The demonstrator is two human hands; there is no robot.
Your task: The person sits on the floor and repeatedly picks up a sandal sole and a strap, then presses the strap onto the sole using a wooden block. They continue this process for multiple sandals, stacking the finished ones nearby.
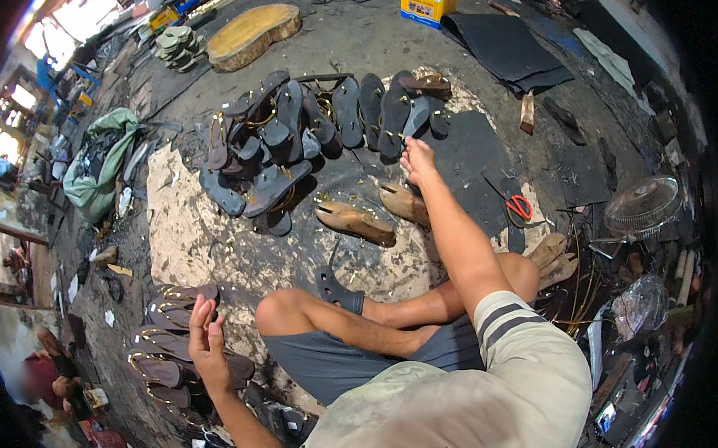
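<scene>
My right arm stretches forward, and its hand [418, 160] is closed, fingertips together at the lower part of a dark sandal sole [394, 114]. Whatever lies between those fingertips is too small to make out. The sole belongs to a heap of dark sandals [289, 119] with gold-coloured straps and small light bits standing up from them. My left hand [208, 339] is raised at the left, fingers stretched and thumb apart, holding nothing. Below and beside it lie brown sandals [160, 345] with gold straps. Two wooden foot forms [355, 222] rest before my crossed legs, one partly behind my right forearm.
Red-handled scissors [519, 208] lie right of my right forearm. More wooden foot forms [548, 252] are by my right knee, near a fan [643, 207]. Farther off are a round wooden block [255, 36], a yellow tin [428, 3] and black sheets [504, 49]. Another person [49, 378] is at far left.
</scene>
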